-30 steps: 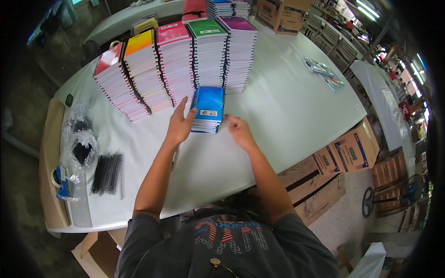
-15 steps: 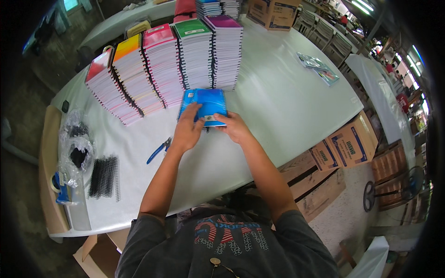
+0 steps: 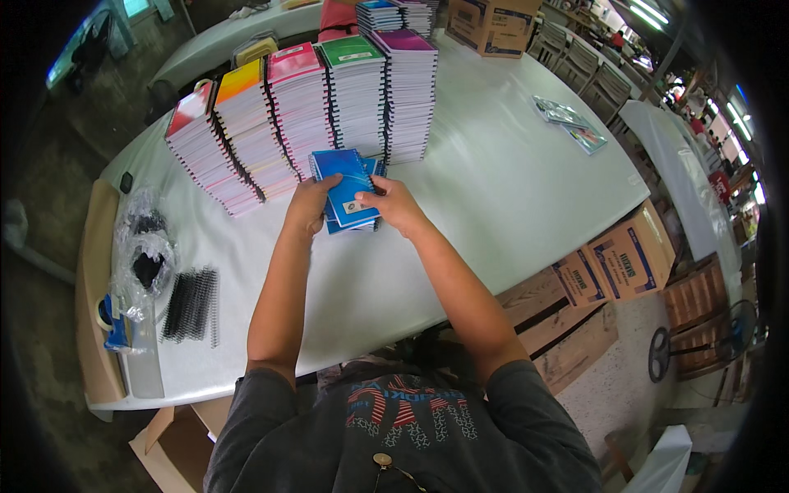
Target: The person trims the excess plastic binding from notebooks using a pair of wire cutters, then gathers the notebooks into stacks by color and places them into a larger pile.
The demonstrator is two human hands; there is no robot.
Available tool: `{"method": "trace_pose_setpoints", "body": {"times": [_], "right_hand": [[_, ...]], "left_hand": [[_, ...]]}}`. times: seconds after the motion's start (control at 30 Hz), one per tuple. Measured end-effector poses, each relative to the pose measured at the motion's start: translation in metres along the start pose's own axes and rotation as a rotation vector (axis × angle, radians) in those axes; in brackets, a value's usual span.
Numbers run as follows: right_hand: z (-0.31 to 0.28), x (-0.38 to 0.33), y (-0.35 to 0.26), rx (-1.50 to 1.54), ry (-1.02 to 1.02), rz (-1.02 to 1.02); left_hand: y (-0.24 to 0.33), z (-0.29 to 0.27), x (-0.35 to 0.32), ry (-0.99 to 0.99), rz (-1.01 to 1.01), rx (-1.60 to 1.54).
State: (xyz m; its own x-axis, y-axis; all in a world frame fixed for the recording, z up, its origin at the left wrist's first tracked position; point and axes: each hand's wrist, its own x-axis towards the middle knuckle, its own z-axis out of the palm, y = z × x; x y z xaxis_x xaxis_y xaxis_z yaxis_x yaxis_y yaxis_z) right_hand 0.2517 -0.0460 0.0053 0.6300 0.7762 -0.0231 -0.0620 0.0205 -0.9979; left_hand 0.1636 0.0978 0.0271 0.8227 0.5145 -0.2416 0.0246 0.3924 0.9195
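A blue spiral notebook (image 3: 343,178) is lifted and tilted between both my hands, just above a short stack of blue notebooks (image 3: 355,220) on the white table (image 3: 493,189). My left hand (image 3: 307,205) grips its left edge. My right hand (image 3: 393,203) holds its lower right corner. Right behind stand tall stacks of spiral notebooks (image 3: 312,115) with red, orange, pink, green and purple covers.
Loose black spiral coils (image 3: 191,304) and clear plastic bags (image 3: 145,246) with more coils lie at the table's left end, beside a blue tape roll (image 3: 115,320). Cardboard boxes (image 3: 612,263) sit on the floor to the right. A few booklets (image 3: 571,123) lie far right.
Both hands first rested on the low blue stack. They have since picked the top blue notebook up and tilted it toward me. A blue pen seen left of my arm half a second ago is out of sight.
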Motion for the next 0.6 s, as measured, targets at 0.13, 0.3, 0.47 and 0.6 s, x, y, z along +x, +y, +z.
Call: {"method": "trace_pose_setpoints", "body": {"times": [0.13,0.3,0.47,0.6], "right_hand": [[-0.005,-0.007,-0.007,-0.008,0.127,-0.08],[-0.011,-0.052,-0.02,0.48,-0.071,0.173],[-0.03,-0.084,0.015,0.879,0.037,0.156],[-0.031,-0.095,0.02,1.019,0.063,0.211]], "left_hand": [[0.002,0.007,-0.013,0.078,0.183,0.091],[0.005,0.034,-0.048,-0.024,0.21,0.422],[0.07,0.064,-0.022,0.194,1.24,0.986],[0.132,0.067,0.052,0.162,1.426,1.327]]}}
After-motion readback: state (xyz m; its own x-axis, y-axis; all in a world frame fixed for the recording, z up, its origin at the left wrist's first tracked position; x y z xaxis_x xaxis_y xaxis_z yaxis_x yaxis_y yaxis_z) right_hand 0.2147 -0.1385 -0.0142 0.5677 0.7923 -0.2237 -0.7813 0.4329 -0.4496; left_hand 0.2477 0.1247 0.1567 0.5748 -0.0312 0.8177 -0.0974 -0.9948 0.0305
